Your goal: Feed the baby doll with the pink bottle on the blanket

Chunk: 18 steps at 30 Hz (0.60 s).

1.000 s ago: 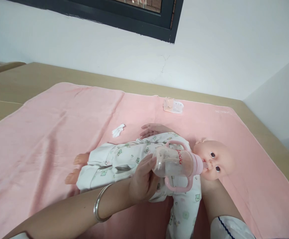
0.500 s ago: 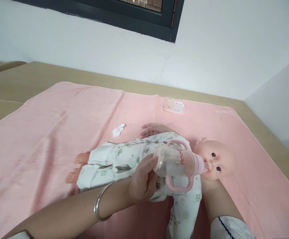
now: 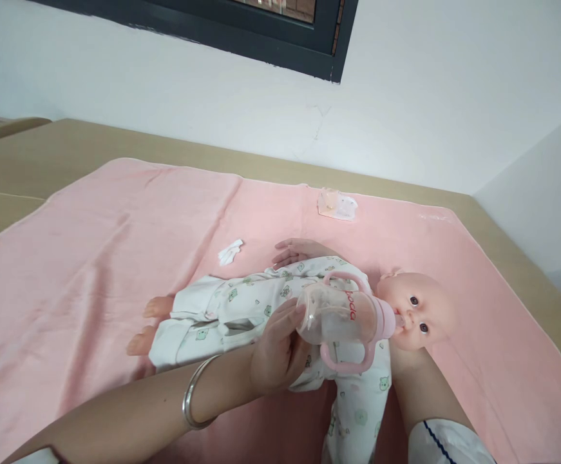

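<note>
My left hand point(image 3: 280, 348) is closed around the bottom end of a clear baby bottle point(image 3: 333, 312) with pink side handles and a pink collar. The bottle lies nearly level above the chest of a baby doll point(image 3: 420, 309), its teat touching the doll's mouth. White printed clothes point(image 3: 246, 299) cover the doll, which lies on its back with bare feet to the left. My right arm passes beneath the doll's neck. Beyond the doll's far side my right hand point(image 3: 297, 250) shows, fingers stretched out and holding nothing; part of it is hidden by the doll.
A pink blanket point(image 3: 91, 277) spreads over a wooden table point(image 3: 188, 147) against a white wall. On the blanket lie a crumpled white tissue point(image 3: 230, 252) and a small clear packet point(image 3: 337, 205). A dark window frame point(image 3: 280, 38) is above.
</note>
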{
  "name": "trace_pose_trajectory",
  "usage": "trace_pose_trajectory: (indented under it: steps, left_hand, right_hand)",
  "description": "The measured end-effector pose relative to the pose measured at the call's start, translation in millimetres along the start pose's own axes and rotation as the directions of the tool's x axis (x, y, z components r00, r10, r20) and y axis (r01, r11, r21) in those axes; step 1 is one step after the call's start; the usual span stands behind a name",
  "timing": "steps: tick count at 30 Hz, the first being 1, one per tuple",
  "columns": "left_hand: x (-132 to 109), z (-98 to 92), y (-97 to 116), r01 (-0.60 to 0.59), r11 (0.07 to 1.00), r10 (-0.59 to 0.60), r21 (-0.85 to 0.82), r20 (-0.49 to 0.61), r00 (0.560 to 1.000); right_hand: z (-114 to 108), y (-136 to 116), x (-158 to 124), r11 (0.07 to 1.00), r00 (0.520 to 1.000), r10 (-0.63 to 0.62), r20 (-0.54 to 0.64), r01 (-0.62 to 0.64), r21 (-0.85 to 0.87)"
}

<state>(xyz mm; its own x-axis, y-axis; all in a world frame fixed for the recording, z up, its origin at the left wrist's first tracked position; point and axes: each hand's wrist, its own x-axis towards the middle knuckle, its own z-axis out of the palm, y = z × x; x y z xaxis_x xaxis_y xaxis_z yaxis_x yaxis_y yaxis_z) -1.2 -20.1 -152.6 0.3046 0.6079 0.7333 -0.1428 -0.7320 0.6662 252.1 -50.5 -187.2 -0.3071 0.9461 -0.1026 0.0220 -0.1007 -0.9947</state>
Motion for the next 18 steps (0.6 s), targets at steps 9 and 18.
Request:
trace_pose_trajectory:
  steps: [9,18]
  left_hand:
    - [7,0.4,13,0.069,0.992,-0.069,0.103,-0.006,0.998]
    - [3,-1.5,14,0.136,0.986,-0.139,0.094,0.017,0.99]
  right_hand:
    - [6,-18,0,0.998,0.997,0.032,0.073,-0.036,0.056]
    - [19,-48,2,0.996,0.992,0.043,-0.118,-0.033,0.083]
